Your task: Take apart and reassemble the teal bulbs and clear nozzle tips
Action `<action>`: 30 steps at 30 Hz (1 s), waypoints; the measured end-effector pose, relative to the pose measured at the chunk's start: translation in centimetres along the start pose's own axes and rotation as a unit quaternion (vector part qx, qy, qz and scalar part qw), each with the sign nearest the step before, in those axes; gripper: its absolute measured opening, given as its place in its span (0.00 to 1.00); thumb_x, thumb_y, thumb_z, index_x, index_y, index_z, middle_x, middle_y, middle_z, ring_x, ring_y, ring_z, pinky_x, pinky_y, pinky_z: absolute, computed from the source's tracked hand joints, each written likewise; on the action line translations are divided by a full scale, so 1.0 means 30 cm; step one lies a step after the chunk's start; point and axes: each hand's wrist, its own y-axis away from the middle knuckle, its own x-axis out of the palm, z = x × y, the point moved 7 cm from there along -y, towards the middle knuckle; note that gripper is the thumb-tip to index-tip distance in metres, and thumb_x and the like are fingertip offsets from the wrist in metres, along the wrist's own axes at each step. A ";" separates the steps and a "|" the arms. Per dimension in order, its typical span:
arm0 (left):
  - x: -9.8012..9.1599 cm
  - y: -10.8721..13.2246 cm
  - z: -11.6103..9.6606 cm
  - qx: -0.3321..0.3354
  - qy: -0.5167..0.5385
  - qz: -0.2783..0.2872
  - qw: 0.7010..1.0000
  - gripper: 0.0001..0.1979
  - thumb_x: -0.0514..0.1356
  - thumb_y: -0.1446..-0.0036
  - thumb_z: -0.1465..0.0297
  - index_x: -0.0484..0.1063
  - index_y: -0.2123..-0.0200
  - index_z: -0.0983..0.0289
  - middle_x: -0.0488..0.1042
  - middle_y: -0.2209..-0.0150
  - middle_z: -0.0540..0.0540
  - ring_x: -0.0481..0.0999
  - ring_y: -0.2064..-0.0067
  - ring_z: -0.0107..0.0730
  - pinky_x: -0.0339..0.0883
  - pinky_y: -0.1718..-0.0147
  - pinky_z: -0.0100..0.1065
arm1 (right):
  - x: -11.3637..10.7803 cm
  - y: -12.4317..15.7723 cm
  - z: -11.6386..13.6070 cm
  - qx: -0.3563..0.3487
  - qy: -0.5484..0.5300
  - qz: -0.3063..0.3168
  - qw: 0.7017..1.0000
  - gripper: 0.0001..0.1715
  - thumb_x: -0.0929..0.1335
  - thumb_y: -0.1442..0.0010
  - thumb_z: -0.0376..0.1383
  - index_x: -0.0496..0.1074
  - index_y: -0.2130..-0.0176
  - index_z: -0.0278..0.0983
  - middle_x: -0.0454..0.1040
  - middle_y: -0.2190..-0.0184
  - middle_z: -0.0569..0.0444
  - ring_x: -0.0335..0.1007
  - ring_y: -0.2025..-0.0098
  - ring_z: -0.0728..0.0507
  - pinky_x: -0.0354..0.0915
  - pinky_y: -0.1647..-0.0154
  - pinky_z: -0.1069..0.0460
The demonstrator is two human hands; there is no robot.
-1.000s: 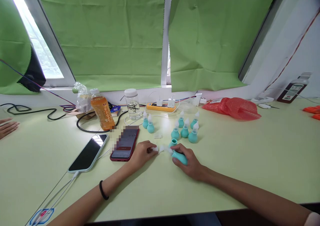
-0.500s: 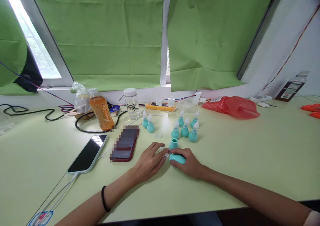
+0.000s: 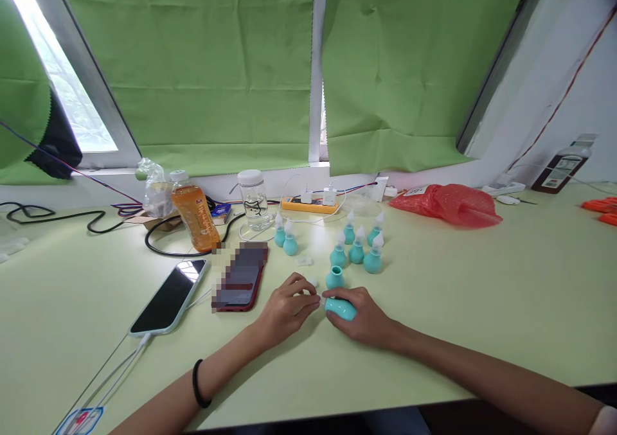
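Teal rubber shows between the fingers of the right hand (image 3: 362,317), which lies on the pale green table (image 3: 482,306) with its fingers curled around a small teal bulb (image 3: 340,308) lying on its side near the middle of the near edge. The left hand (image 3: 288,308) sits just to the left of it, fingertips bunched together and meeting the bulb's left end; whether they pinch a small white tip there I cannot tell, since the fingers hide it. A black band (image 3: 198,384) circles the left wrist. Just beyond the hands stands one open teal bulb without a tip (image 3: 334,277), and a small white piece (image 3: 313,282) lies beside it. Farther off stand a cluster of five teal bulbs with white tips (image 3: 357,247) and, to their left, a pair of the same (image 3: 285,236). Left of the hands lie a dark red phone (image 3: 241,277) and, farther left, a light blue phone (image 3: 169,297) on a cable. At the far side stand an orange drink bottle (image 3: 193,212), a clear jar with a white lid (image 3: 253,198) and a yellow power strip (image 3: 308,205). A red plastic bag (image 3: 450,205) lies far right.
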 end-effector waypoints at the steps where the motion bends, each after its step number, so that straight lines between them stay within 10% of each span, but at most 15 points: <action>1: -0.002 -0.002 0.006 -0.012 0.015 0.002 1.000 0.06 0.53 0.48 0.76 0.70 0.70 0.64 0.68 0.69 0.55 0.63 0.65 0.29 0.63 0.69 0.31 | 0.001 0.001 0.002 -0.009 0.002 -0.004 1.000 0.14 0.64 0.52 0.34 0.67 0.62 0.38 0.73 0.67 0.56 0.69 0.67 0.47 0.61 0.62 0.51; 16: 0.069 0.015 0.002 -0.058 -0.171 0.092 0.979 0.10 0.43 0.43 0.75 0.62 0.72 0.67 0.64 0.73 0.55 0.59 0.69 0.33 0.59 0.74 0.33 | 0.001 0.008 0.009 -0.039 0.041 -0.017 0.998 0.15 0.62 0.50 0.36 0.66 0.60 0.37 0.73 0.65 0.52 0.70 0.66 0.45 0.64 0.64 0.51; 23: -0.035 0.012 0.080 -0.217 -0.044 -0.048 0.974 0.07 0.42 0.42 0.73 0.58 0.69 0.65 0.62 0.72 0.52 0.61 0.70 0.27 0.60 0.71 0.29 | -0.007 0.005 -0.029 0.058 0.006 -0.002 0.998 0.12 0.63 0.52 0.37 0.68 0.64 0.39 0.73 0.70 0.55 0.68 0.66 0.44 0.63 0.64 0.50; 30: 0.012 0.042 0.195 -0.266 -0.190 0.103 0.939 0.08 0.50 0.47 0.72 0.68 0.71 0.64 0.67 0.70 0.55 0.62 0.63 0.35 0.60 0.71 0.31 | -0.018 0.009 0.005 0.005 0.026 -0.022 0.999 0.15 0.64 0.54 0.38 0.65 0.63 0.39 0.72 0.70 0.56 0.68 0.67 0.46 0.62 0.64 0.52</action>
